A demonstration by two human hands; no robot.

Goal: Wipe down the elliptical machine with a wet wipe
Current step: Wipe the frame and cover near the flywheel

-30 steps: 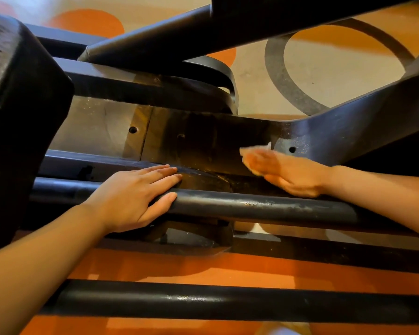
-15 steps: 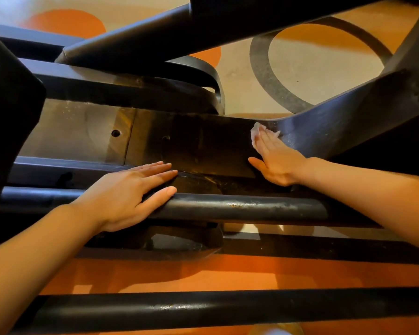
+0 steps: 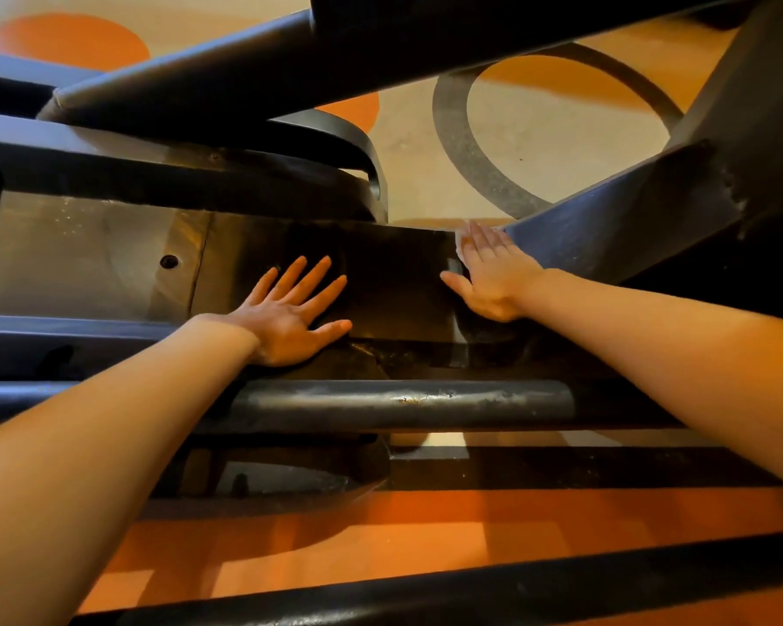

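Observation:
The elliptical machine's dark base panel (image 3: 394, 282) fills the middle of the head view, with black tubes crossing in front and above. My right hand (image 3: 493, 273) lies flat with straight fingers at the panel's upper right, pressing a white wet wipe (image 3: 460, 246) against it; only a sliver of the wipe shows beside my fingers. My left hand (image 3: 290, 309) rests flat on the panel with fingers spread, holding nothing.
A horizontal black rail (image 3: 403, 399) runs just below both hands and another bar (image 3: 471, 585) crosses near the bottom. A thick diagonal arm (image 3: 290, 61) passes overhead and a sloped housing (image 3: 629, 219) rises at the right. Orange and beige floor (image 3: 539, 142) lies beyond.
My left hand left the rail and moved up onto the panel, fingers now spread. My right hand slid the wipe upward along the panel's right edge.

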